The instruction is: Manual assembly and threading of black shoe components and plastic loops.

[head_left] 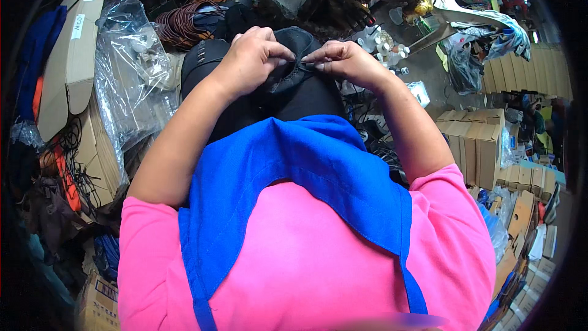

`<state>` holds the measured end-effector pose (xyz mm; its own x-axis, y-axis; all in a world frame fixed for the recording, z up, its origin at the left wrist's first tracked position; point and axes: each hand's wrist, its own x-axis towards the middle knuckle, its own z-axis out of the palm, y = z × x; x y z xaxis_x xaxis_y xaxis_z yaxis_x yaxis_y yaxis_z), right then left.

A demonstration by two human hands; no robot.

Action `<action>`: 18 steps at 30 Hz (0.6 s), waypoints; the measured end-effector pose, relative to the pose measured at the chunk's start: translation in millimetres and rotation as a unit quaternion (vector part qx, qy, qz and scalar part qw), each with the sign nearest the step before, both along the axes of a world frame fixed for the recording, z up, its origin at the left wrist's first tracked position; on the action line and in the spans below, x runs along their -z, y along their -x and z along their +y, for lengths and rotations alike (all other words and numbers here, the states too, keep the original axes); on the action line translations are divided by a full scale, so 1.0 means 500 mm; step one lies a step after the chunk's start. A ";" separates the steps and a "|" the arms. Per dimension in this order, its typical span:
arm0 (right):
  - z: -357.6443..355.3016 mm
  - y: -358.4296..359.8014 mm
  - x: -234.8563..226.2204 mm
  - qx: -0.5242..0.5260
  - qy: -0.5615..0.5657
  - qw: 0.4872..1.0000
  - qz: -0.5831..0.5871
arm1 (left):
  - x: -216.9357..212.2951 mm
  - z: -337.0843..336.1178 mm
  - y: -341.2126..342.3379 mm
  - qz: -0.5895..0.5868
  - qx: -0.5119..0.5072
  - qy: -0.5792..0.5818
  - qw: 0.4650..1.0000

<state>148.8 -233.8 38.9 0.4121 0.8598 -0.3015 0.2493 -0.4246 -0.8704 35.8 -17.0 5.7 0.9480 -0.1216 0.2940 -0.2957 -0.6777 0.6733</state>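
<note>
Over my lap, a black leather-like piece (290,79) is pinched between both hands. It curves into a cup shape with a rough, seam-like edge; its exact kind cannot be made out. My left hand (256,56) grips the edge with thumb and forefinger, the other fingers curled. From the other side, my right hand (346,65) pinches the same edge, its fingertips close to those of the left. Whether a needle or thread lies between the fingertips is too small to see. Below the piece are my black-clad legs (306,101) and a blue apron (282,147).
A clear plastic bag (138,73) and cardboard sheets (73,55) stand to my left. Coiled brown cord (187,24) lies beyond my left hand. Spools (384,44) sit past my right hand, with stacked cardboard boxes (481,147) farther right.
</note>
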 end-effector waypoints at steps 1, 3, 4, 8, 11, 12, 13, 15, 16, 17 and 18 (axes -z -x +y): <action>-0.003 0.007 -0.003 0.002 0.000 1.000 0.001 | -0.011 -0.006 0.011 -0.047 -0.010 -0.060 0.997; 0.001 0.025 -0.010 0.086 0.016 0.994 0.062 | -0.019 -0.007 0.027 -0.025 -0.022 -0.068 0.997; 0.000 0.028 0.001 0.110 -0.002 0.990 0.091 | -0.016 -0.008 0.026 0.047 -0.045 0.017 0.998; 0.010 0.029 0.011 0.130 -0.007 0.986 0.100 | 0.007 -0.011 0.016 0.157 -0.063 0.207 0.964; 0.024 0.033 0.013 0.150 -0.021 0.979 0.140 | 0.020 -0.020 0.002 0.221 -0.059 0.285 0.931; 0.029 0.033 0.015 0.155 -0.031 0.980 0.122 | 0.022 -0.023 -0.002 0.223 -0.057 0.281 0.932; 0.034 0.032 0.015 0.158 -0.040 0.981 0.104 | 0.023 -0.025 -0.006 0.222 -0.057 0.280 0.932; 0.039 0.020 0.019 0.132 -0.028 0.988 0.079 | 0.021 -0.032 -0.011 0.210 -0.053 0.272 0.938; 0.040 0.015 0.021 0.103 -0.015 0.993 0.053 | 0.018 -0.031 -0.009 0.210 -0.052 0.270 0.938; 0.039 0.012 0.026 0.104 -0.018 0.993 0.053 | 0.006 -0.026 -0.007 0.150 -0.050 0.195 0.968; 0.036 0.009 0.035 0.103 -0.031 0.993 0.041 | -0.001 -0.022 -0.005 0.087 -0.048 0.117 0.988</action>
<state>144.2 -215.8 21.2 0.5572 0.7776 -0.2913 0.0894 -0.4049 -0.9100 38.3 -28.0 6.5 0.9906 0.0242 0.1349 -0.1031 -0.5168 0.8499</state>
